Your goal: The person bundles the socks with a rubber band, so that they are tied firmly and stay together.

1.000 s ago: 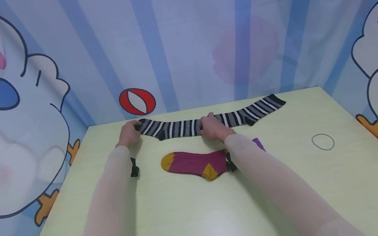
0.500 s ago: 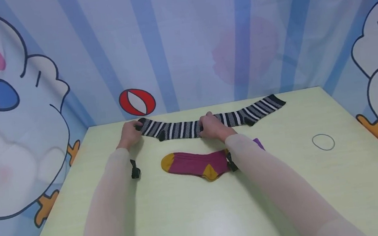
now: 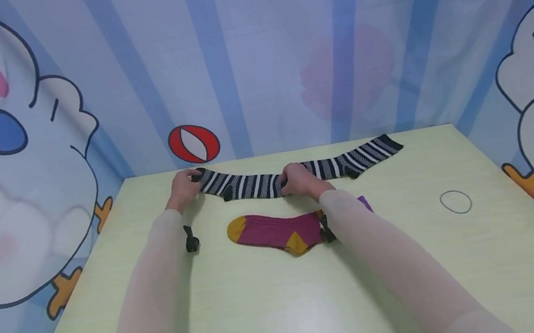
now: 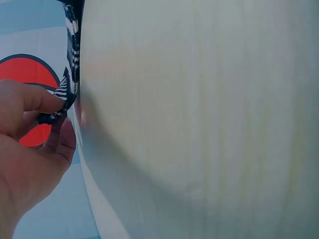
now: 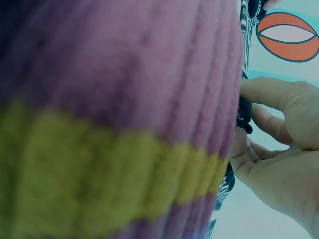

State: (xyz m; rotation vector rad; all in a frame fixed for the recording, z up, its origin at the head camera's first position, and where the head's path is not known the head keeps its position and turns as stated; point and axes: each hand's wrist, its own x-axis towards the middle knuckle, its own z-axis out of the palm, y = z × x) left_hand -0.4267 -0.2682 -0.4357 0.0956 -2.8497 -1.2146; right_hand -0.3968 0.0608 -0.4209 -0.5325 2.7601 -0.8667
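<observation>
Two black-and-white striped socks lie end to end along the back of the table. My left hand pinches the dark left end of the left striped sock between thumb and fingers. At its other end, my right hand pinches the dark edge, seen also in the right wrist view. Beyond that hand lies the right striped sock, its near end partly hidden. A maroon sock with mustard toe and heel lies nearer to me, partly under my right forearm; it fills much of the right wrist view.
A thin dark elastic-like ring lies on the table at the right. A purple patch shows past my right sleeve. A printed curtain stands along the back edge. Black wrist-camera pieces hang under both sleeves.
The right end of the left striped sock has shifted slightly toward me with my right hand. My left hand stays at the other end. The other socks have not moved.
</observation>
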